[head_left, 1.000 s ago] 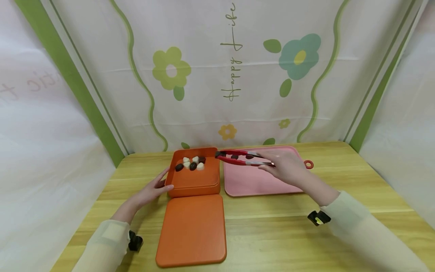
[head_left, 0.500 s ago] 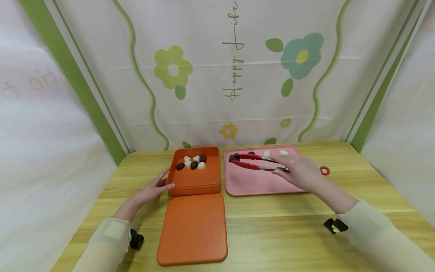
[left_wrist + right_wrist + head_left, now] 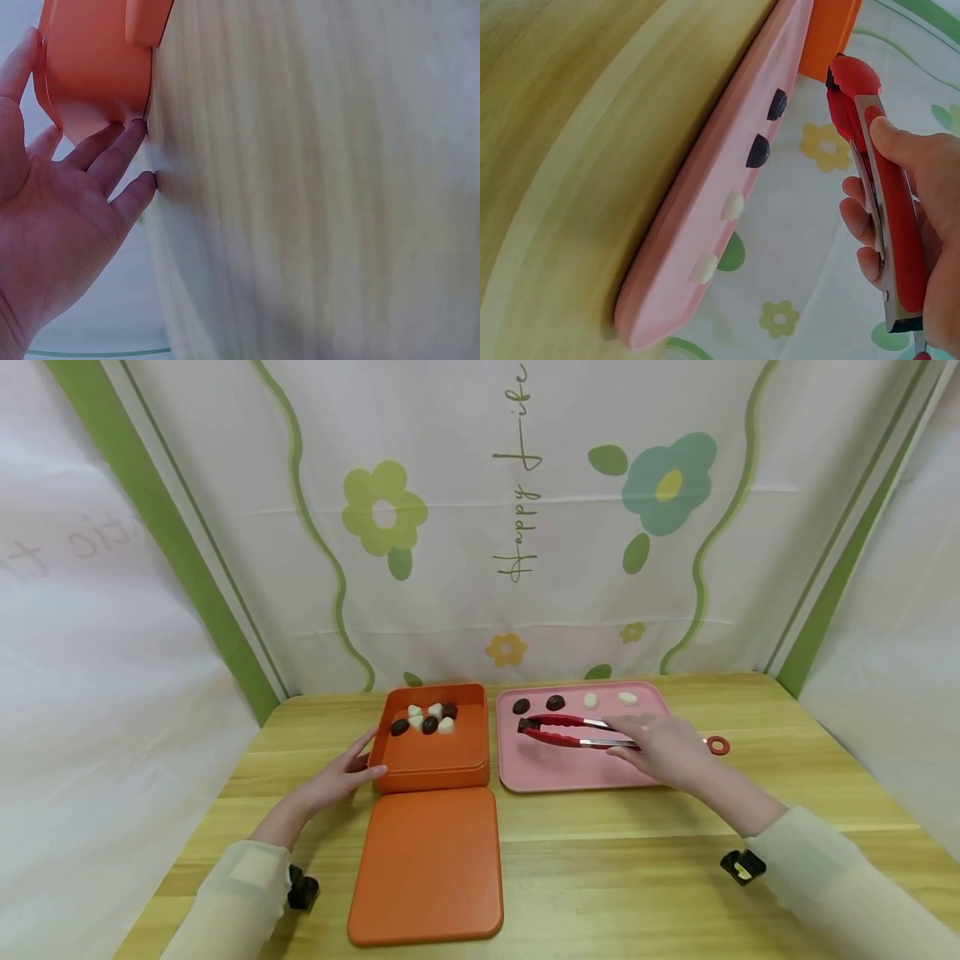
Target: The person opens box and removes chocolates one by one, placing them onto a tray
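My left hand (image 3: pixel 337 781) rests at the left side of an orange box (image 3: pixel 431 783), fingers extended along its wall and thumb at the near corner. In the left wrist view, the fingertips meet the box wall (image 3: pixel 94 67). Inside lie several dark and white egg-shaped candies, such as a dark one (image 3: pixel 430 725). My right hand (image 3: pixel 663 750) grips red-handled tongs (image 3: pixel 558 739) above a pink tray (image 3: pixel 555 772). Something dark (image 3: pixel 528 724) shows at the tongs' tips. Along the tray's back edge sit two dark candies (image 3: pixel 555 702) and two white ones (image 3: pixel 590 700).
An orange lid (image 3: pixel 426 868) lies flat in front of the box on the wooden table (image 3: pixel 600 877). Behind stands a printed curtain (image 3: pixel 450 593). The tongs' ring (image 3: pixel 717 745) sticks out past the tray's right side.
My right hand has carried the tongs from the box's right rim rightward over the tray, then slightly nearer, so the tray's candies show. My left hand stays at the box.
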A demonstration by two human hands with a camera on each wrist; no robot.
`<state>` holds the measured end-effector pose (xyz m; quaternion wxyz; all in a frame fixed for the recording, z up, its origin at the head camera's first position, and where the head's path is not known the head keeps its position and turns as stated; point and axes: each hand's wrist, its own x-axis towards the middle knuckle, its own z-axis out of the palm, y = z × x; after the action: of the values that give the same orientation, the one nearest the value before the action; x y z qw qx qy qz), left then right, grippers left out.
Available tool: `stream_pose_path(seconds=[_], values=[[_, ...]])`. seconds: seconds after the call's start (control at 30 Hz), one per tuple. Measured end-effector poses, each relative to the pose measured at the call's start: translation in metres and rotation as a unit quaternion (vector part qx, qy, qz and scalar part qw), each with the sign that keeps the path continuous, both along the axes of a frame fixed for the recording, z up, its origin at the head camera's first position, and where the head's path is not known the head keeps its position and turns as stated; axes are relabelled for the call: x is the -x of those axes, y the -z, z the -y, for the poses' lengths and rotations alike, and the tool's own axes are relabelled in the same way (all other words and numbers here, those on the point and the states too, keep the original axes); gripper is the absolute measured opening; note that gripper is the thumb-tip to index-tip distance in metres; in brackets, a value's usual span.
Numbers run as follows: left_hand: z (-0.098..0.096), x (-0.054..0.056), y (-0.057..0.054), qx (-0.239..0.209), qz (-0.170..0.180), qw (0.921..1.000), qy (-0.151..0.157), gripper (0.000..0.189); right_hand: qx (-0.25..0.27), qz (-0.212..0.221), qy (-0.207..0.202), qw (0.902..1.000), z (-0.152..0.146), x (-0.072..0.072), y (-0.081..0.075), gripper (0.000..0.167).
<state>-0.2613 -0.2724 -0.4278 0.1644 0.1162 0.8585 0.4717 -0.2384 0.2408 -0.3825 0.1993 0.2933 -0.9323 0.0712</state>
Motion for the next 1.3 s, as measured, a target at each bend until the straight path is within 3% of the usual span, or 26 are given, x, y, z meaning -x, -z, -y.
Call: stream_pose_path(seconds=[0.57, 1.3], values=[[-0.001, -0.002, -0.001, 0.004, -0.004, 1.0000, 0.001, 0.079, -0.011, 0.063, -0.007, 0.9980, 0.010, 0.025, 0.010, 0.046], [-0.001, -0.002, -0.002, 0.008, -0.005, 1.0000, -0.003, 0.080, -0.031, 0.104, 0.009, 0.9941, 0.016, 0.026, 0.012, 0.046]])
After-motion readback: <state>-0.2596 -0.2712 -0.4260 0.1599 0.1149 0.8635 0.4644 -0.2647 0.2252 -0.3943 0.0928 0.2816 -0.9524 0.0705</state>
